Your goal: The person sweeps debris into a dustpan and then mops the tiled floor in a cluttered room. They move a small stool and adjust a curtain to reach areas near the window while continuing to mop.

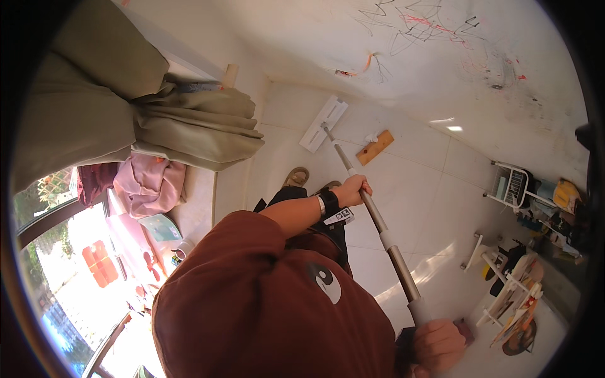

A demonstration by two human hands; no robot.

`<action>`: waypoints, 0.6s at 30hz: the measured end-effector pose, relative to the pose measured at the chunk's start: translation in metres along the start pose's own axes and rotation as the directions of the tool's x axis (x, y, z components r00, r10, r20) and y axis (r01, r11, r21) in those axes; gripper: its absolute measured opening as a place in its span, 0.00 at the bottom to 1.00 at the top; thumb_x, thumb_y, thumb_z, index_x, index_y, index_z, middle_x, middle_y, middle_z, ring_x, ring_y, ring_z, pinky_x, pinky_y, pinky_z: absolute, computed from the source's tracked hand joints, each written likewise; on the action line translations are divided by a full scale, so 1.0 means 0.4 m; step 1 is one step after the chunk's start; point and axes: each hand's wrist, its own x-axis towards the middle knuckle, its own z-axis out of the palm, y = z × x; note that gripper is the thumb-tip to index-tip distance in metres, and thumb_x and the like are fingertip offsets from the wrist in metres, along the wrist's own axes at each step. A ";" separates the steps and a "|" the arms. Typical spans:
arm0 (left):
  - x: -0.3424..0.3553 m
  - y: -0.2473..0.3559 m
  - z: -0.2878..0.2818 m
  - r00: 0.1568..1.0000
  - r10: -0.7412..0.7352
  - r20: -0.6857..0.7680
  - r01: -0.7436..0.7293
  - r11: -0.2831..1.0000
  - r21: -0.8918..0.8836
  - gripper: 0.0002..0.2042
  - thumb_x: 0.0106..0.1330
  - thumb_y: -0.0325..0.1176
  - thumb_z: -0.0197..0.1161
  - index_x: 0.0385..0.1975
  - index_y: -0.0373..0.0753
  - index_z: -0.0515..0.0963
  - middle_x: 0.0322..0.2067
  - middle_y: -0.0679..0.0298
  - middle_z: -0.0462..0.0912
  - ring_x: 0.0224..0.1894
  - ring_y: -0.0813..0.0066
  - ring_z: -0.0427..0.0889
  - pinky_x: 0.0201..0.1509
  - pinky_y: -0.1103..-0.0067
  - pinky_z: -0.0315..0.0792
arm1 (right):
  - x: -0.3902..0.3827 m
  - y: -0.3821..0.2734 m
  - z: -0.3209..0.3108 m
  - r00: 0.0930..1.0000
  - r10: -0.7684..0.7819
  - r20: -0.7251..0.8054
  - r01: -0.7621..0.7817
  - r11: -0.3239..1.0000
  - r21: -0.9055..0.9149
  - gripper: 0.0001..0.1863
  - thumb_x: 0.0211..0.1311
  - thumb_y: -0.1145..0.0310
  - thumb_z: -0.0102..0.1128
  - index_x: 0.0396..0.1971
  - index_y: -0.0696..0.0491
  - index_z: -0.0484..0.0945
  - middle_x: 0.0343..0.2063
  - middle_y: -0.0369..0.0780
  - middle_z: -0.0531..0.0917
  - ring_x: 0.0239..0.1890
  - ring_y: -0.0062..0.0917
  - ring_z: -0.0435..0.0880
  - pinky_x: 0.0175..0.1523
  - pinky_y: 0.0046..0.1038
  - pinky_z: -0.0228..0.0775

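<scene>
A flat mop (394, 255) with a long metallic telescoping pole runs from my lower right up to its white rectangular head (324, 124), which lies on the pale tiled floor near the wall. My left hand (351, 191), with a dark watch on its wrist, is wrapped round the middle of the pole. Further back, my right hand (439, 345) closes round the grip end, a bit blurred. Just right of the mop head, a short wooden board (375, 148) rests on the floor with a crumpled white scrap (372, 137) at its edge.
Olive curtains (195, 120) hang at the left beside a window ledge holding a pink cloth (150, 184). The scribbled white wall (435, 69) borders the floor ahead. At right stand a white wire rack (513, 184) and another white rack (513, 283) with shoes.
</scene>
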 end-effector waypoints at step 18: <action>-0.085 0.720 -0.019 0.649 0.673 0.354 -0.756 0.622 0.203 0.08 0.59 0.18 0.46 0.20 0.38 0.61 0.19 0.66 0.66 0.21 0.74 0.67 0.29 0.82 0.70 | 0.561 0.406 0.007 0.988 0.019 -0.151 0.010 0.981 0.194 0.14 0.57 0.67 0.57 0.17 0.50 0.62 0.12 0.32 0.68 0.13 0.18 0.63 0.25 0.25 0.56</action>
